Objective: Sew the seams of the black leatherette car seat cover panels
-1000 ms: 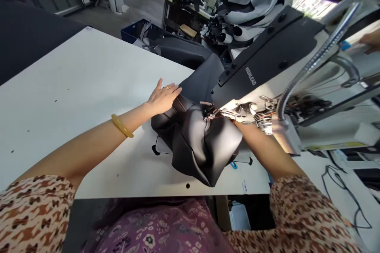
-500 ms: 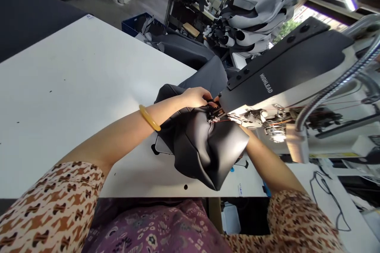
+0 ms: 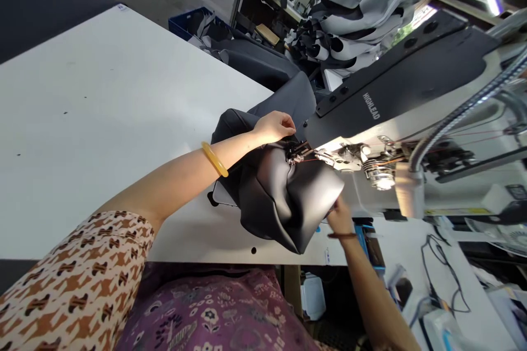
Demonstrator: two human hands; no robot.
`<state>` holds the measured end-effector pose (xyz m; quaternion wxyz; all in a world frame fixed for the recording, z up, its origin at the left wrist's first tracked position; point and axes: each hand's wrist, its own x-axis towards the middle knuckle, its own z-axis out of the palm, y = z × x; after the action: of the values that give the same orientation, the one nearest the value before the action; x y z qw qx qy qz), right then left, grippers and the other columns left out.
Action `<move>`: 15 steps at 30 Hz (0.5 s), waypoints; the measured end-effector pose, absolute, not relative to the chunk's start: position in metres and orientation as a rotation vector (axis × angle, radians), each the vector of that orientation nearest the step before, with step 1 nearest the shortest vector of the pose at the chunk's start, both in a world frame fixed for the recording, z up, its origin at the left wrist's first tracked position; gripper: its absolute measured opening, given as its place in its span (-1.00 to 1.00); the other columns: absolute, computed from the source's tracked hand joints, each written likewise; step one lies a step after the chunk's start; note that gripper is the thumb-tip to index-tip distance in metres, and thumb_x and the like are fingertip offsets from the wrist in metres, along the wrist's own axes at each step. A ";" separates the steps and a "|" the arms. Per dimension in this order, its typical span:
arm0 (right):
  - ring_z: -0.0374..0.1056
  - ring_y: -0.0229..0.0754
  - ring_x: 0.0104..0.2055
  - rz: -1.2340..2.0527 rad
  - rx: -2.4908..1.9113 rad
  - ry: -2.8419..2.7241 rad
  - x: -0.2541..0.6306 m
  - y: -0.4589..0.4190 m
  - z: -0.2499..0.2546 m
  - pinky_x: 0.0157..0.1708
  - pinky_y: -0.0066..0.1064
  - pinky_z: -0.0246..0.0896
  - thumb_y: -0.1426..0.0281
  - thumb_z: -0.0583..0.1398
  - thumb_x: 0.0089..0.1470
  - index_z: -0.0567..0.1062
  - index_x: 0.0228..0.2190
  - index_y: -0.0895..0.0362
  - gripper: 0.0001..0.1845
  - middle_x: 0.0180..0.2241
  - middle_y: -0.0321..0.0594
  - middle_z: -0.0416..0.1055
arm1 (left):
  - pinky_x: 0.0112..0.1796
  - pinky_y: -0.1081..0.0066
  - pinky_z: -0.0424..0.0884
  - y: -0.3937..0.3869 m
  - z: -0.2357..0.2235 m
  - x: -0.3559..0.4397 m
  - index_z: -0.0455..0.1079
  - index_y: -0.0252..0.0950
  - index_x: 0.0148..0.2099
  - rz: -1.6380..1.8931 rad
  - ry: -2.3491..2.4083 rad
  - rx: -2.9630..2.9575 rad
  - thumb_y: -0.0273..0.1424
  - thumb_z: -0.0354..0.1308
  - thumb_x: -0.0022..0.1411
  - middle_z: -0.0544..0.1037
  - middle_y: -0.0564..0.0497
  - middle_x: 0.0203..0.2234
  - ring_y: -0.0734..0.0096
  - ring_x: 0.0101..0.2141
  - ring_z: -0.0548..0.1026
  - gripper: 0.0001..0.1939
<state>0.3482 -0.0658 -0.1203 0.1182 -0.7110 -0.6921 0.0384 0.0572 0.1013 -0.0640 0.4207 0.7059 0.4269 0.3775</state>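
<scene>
A bunched black leather-like cover (image 3: 274, 197) lies under the needle and presser foot (image 3: 297, 152) of a sewing machine (image 3: 395, 77). My left hand (image 3: 275, 127) rests on the cover's far side, left of the presser foot, its fingers curled and pinched together on the material. Beside the cover's right edge is my right hand (image 3: 340, 218), fingers closed at that edge; their tips are partly hidden behind the leather. Red thread runs to the needle area, lit by the machine lamp (image 3: 407, 192).
The white tabletop (image 3: 102, 120) stretches left. A blue crate (image 3: 181, 26) of scraps stands beyond it, with heaped grey and black pieces (image 3: 349, 27) at the back. A flexible lamp neck (image 3: 461, 109) curves at right, above a side table with a black cable (image 3: 447, 269).
My right hand has moved from behind the machine's needle area back toward me, to the cover's right edge. My left hand stays at the far side, slightly higher in view.
</scene>
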 end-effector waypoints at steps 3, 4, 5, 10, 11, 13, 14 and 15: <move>0.31 -0.08 -0.30 0.153 -2.179 -1.945 0.348 -0.099 -0.160 -0.27 -0.20 0.28 0.43 0.08 0.03 0.41 -0.45 0.17 -0.89 -0.42 -0.11 0.36 | -0.34 0.45 0.22 0.103 -0.062 0.060 0.44 -0.31 -0.36 0.931 1.084 1.799 -0.46 0.12 0.07 0.51 0.06 -0.44 0.45 -0.38 0.41 -0.91; 0.30 -0.03 -0.29 0.155 -2.204 -1.913 0.347 -0.107 -0.171 -0.26 -0.17 0.26 0.45 0.07 -0.01 0.39 -0.48 0.15 -0.89 -0.43 -0.08 0.35 | -0.34 0.44 0.22 0.103 -0.061 0.061 0.44 -0.31 -0.38 0.920 1.086 1.810 -0.47 0.11 0.07 0.50 0.06 -0.45 0.45 -0.38 0.40 -0.92; 0.29 0.01 -0.28 0.154 -2.225 -1.881 0.347 -0.113 -0.180 -0.24 -0.14 0.23 0.47 0.05 -0.04 0.38 -0.50 0.13 -0.89 -0.44 -0.06 0.35 | -0.34 0.44 0.21 0.103 -0.060 0.062 0.43 -0.31 -0.39 0.909 1.088 1.820 -0.47 0.10 0.08 0.50 0.06 -0.46 0.44 -0.38 0.39 -0.91; 0.27 0.06 -0.27 0.158 -2.269 -1.741 0.360 -0.111 -0.194 -0.22 -0.11 0.17 0.48 0.01 -0.09 0.30 -0.53 0.08 -0.90 -0.46 -0.01 0.34 | -0.35 0.43 0.20 0.103 -0.059 0.064 0.42 -0.30 -0.38 0.877 1.110 1.835 -0.46 0.07 0.09 0.48 0.06 -0.47 0.43 -0.38 0.38 -0.90; 0.28 0.05 -0.30 0.159 -2.276 -1.709 0.364 -0.110 -0.192 -0.25 -0.12 0.17 0.47 0.00 -0.08 0.29 -0.51 0.08 -0.90 -0.46 -0.02 0.33 | -0.35 0.43 0.20 0.103 -0.059 0.064 0.43 -0.30 -0.38 0.873 1.112 1.833 -0.47 0.07 0.09 0.48 0.06 -0.48 0.43 -0.38 0.38 -0.89; 0.28 0.03 -0.38 0.156 -2.288 -1.638 0.368 -0.110 -0.188 -0.34 -0.15 0.17 0.41 -0.06 -0.02 0.26 -0.47 0.07 -0.88 -0.49 -0.05 0.32 | -0.37 0.43 0.19 0.104 -0.058 0.063 0.43 -0.32 -0.40 0.858 1.094 1.836 -0.47 0.06 0.07 0.47 0.05 -0.51 0.43 -0.41 0.37 -0.88; 0.27 0.01 -0.43 0.154 -2.288 -1.603 0.369 -0.112 -0.185 -0.39 -0.17 0.16 0.37 -0.09 0.02 0.25 -0.45 0.07 -0.85 -0.50 -0.07 0.32 | -0.38 0.42 0.19 0.105 -0.058 0.062 0.43 -0.33 -0.43 0.846 1.073 1.842 -0.48 0.06 0.05 0.46 0.04 -0.53 0.44 -0.43 0.37 -0.88; 0.27 -0.02 -0.46 0.155 -2.282 -1.572 0.367 -0.114 -0.182 -0.42 -0.19 0.15 0.33 -0.12 0.06 0.24 -0.44 0.06 -0.81 -0.51 -0.09 0.32 | -0.40 0.42 0.19 0.106 -0.057 0.061 0.43 -0.34 -0.44 0.831 1.045 1.847 -0.48 0.07 0.02 0.45 0.04 -0.55 0.44 -0.45 0.37 -0.89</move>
<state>0.3674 -0.1137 -0.1819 0.1822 -0.8084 -0.5571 0.0548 0.0606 0.1062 -0.0574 0.4178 0.7363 0.4166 0.3313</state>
